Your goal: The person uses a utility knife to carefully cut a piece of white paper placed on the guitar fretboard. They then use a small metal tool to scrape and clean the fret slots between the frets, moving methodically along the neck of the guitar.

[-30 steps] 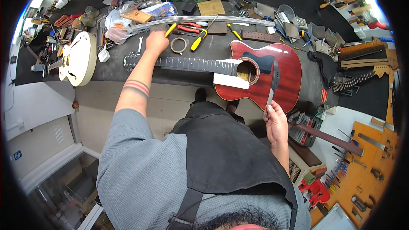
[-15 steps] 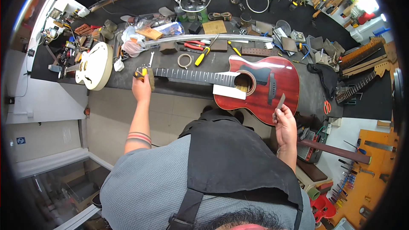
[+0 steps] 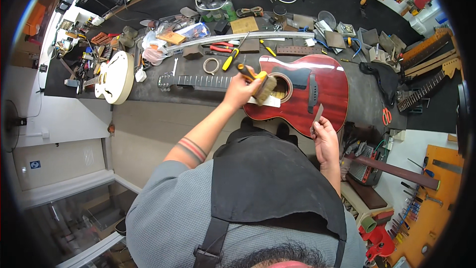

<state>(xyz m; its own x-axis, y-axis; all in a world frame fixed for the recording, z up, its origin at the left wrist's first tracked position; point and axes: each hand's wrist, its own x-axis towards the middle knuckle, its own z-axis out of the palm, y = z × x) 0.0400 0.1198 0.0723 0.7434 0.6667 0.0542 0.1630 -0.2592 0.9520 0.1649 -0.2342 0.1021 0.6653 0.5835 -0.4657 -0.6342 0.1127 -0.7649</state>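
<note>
My left hand (image 3: 239, 90) is closed round the yellow and black handle of a brush (image 3: 267, 91). Its pale bristles lie over the edge of the soundhole and the end of the fretboard (image 3: 203, 81) on a red acoustic guitar (image 3: 329, 87). Beneath the brush, a white sheet (image 3: 272, 101) sits beside the soundhole, partly covered. In my right hand (image 3: 325, 141), pinched between the fingers, is a thin flat grey metal strip (image 3: 318, 114) pointing up, just in front of the guitar's lower body near the bridge (image 3: 313, 93).
A cream hollow-body guitar (image 3: 118, 77) lies at the left. Behind the neck are a tape roll (image 3: 211, 66), a yellow screwdriver (image 3: 230, 59), red pliers (image 3: 221, 47) and a long metal rule (image 3: 248, 35). Red-handled scissors (image 3: 386, 116) lie at the right bench edge, near a loose neck (image 3: 421, 91).
My left hand has carried the brush rightward from the headstock to the soundhole end of the fretboard. My right hand keeps the metal strip in nearly the same place. The view has shifted slightly.
</note>
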